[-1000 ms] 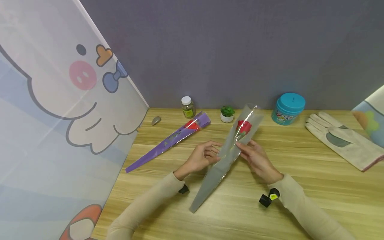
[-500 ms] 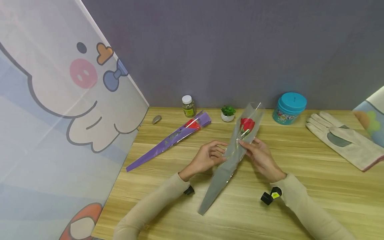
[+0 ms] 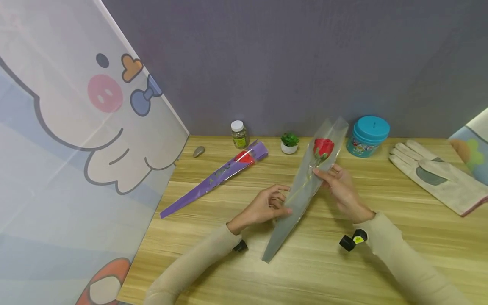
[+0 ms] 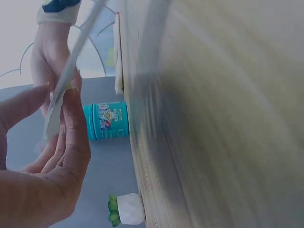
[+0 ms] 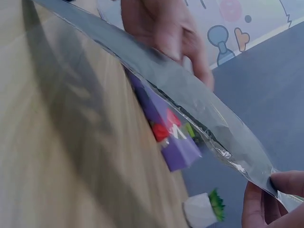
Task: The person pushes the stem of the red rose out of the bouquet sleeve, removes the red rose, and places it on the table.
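Observation:
A red rose (image 3: 323, 148) in a clear and grey wrapping sleeve (image 3: 284, 231) slants across the middle of the head view, raised above the table. My left hand (image 3: 267, 205) pinches the sleeve's left edge around mid-length, thumb on top. Higher up, just below the bloom, my right hand (image 3: 340, 188) pinches the right edge between thumb and fingers. In the right wrist view the sleeve (image 5: 156, 71) runs between both hands, with its shadow on the wood below. A second red rose (image 3: 244, 157) in a purple sleeve (image 3: 190, 198) lies on the table to the left.
Along the back stand a white-lidded jar (image 3: 239, 135), a small potted plant (image 3: 289, 144) and a blue tub (image 3: 367, 137). A grey stone (image 3: 198, 151) lies at the back left. Work gloves (image 3: 434, 178) lie on the right. A grey wall (image 3: 267, 63) rises behind the table.
Both hands have carried the wrapped rose to the right, and its top end has gone farther back. Their pinching grips look the same. The purple-wrapped rose stays put.

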{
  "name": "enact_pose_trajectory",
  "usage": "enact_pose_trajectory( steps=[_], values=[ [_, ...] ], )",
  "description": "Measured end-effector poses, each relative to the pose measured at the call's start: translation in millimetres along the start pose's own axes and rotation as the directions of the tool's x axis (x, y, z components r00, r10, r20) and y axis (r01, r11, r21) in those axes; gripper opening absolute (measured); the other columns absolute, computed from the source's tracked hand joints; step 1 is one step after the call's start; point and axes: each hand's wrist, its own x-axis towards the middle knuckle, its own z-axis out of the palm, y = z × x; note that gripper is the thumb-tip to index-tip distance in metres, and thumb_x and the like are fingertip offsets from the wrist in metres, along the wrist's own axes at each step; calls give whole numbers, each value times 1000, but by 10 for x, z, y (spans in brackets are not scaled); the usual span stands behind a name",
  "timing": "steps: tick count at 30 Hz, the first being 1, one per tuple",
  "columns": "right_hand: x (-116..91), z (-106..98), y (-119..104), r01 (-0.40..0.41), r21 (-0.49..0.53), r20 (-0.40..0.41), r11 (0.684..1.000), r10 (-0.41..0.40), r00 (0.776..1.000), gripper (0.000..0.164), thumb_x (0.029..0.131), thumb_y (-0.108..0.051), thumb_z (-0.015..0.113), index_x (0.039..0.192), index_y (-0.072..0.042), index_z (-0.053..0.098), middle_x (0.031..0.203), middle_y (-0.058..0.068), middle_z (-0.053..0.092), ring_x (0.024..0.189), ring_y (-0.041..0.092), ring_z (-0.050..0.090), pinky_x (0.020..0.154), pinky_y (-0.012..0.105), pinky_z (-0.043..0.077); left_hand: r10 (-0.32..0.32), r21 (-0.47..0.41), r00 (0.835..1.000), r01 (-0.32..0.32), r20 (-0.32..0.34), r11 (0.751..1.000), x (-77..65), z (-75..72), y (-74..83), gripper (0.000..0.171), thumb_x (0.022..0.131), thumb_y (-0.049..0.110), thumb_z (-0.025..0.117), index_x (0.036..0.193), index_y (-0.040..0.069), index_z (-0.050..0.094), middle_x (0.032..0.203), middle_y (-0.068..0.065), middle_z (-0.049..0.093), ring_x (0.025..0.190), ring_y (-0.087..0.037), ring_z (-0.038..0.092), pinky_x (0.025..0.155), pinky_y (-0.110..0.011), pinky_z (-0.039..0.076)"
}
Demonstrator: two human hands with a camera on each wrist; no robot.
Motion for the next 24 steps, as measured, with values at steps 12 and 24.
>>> enact_pose_trajectory(
  steps=[12,24],
  values=[
    [137,-88,-460,114,168,-20,979,-112,993,35,98,7,65,127,-10,56,103,-5,81,88,6,77,72,19,61,-25,131,997,16,72,991,-144,58,44,58,90,4,80,142,4,55,110,-19,70,82,0,64,75,-15,54],
    [166,-191,-693,146,203,-43,968,-140,989,36,96,8,67,127,-10,59,105,-1,82,90,7,77,74,20,62,-20,125,998,12,63,992,-197,87,79,22,91,8,80,112,5,74,107,-17,75,77,3,65,75,-17,56]
  ],
)
